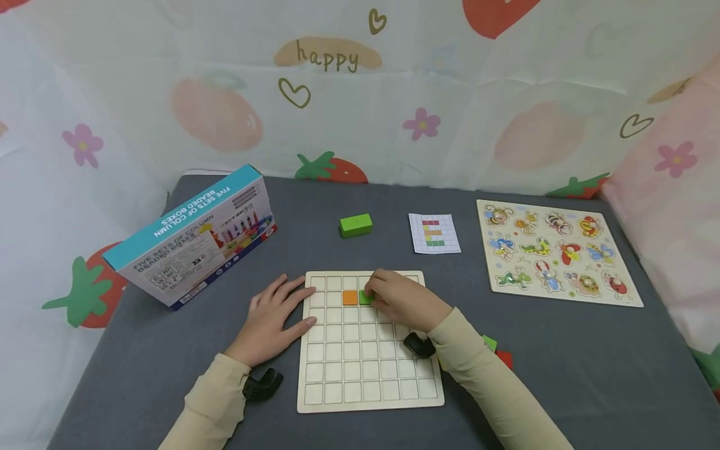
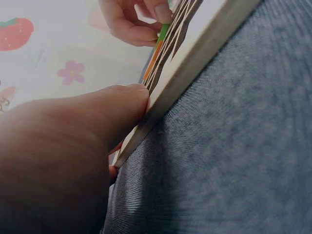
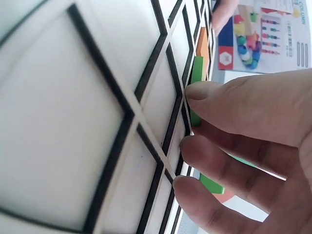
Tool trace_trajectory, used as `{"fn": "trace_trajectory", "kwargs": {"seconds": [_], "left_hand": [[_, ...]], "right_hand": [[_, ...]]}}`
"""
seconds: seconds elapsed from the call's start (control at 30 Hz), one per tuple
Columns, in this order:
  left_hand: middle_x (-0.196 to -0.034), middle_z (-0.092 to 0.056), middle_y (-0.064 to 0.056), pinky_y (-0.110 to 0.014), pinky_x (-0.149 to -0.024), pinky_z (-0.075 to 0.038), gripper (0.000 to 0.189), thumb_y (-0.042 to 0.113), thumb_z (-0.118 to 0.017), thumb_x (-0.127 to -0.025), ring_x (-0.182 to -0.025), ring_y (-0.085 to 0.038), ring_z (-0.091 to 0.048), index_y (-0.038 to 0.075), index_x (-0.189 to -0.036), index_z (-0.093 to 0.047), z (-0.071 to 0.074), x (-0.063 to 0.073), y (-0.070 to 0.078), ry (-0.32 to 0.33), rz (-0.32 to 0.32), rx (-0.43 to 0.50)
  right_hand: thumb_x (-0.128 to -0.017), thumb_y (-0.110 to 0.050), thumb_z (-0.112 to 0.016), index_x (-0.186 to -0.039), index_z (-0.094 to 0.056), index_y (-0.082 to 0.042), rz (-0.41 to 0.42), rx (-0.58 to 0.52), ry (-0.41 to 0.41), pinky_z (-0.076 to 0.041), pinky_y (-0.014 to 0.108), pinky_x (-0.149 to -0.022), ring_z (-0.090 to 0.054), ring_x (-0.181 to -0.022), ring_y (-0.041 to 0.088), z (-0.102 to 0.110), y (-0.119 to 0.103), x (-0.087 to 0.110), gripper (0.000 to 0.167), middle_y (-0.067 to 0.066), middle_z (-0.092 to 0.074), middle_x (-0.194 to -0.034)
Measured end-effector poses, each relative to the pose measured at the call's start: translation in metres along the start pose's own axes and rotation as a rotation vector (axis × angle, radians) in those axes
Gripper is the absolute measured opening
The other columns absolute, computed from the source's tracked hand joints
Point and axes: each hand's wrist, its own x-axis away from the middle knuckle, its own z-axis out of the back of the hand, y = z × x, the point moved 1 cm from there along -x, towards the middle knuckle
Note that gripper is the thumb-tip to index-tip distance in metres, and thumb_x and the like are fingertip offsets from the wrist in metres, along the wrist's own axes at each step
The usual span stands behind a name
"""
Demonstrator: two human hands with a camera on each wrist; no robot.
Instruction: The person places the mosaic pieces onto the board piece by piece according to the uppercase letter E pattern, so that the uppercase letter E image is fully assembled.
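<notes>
A pale wooden grid board point(image 1: 360, 370) lies flat on the dark cloth. In its second row sits an orange square tile point(image 1: 350, 297), with a green square tile point(image 1: 364, 297) right beside it. My right hand point(image 1: 406, 301) is over the upper right of the board and pinches the green tile; in the right wrist view the thumb is against that tile point(image 3: 196, 73). Fingers spread, my left hand point(image 1: 271, 324) rests along the board's left edge, and its thumb point(image 2: 127, 103) touches the rim.
Beyond the board are a green block point(image 1: 355, 225) and a pattern card point(image 1: 434, 234) with coloured squares. A box point(image 1: 191, 244) stands at left, an insect puzzle board point(image 1: 562, 294) lies at right. Green point(image 1: 490, 342) and red pieces point(image 1: 505, 359) peek past the right sleeve.
</notes>
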Motion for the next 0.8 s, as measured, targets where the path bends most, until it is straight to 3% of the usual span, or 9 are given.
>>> {"fn": "trace_trajectory", "kwargs": {"seconds": [0.6,0.8], "left_hand": [[-0.154,-0.031,-0.002,-0.059,-0.107,-0.019,0.058,0.054,-0.054,-0.093,-0.146,-0.031,-0.013,0.028,-0.145,-0.044,0.001,-0.001,0.001,-0.013,0.018,-0.011],[-0.155,-0.031,0.000,-0.059,-0.108,-0.018,0.059,0.055,-0.053,-0.093,-0.146,-0.031,-0.012,0.029,-0.145,-0.043,0.000,-0.001,0.000,-0.020,0.021,-0.011]], "right_hand": [[-0.088,-0.007,-0.068,-0.104,-0.067,-0.006,-0.001,0.037,-0.001,-0.054,0.024,-0.080,-0.061,-0.092,0.013,0.002,-0.002,0.000,0.016,0.003,-0.060,-0.105],[-0.091,-0.011,-0.065,-0.110,-0.065,-0.011,-0.056,0.039,0.005,-0.054,0.024,-0.077,-0.060,-0.093,0.009,0.015,0.006,0.017,0.019,0.000,-0.057,-0.110]]}}
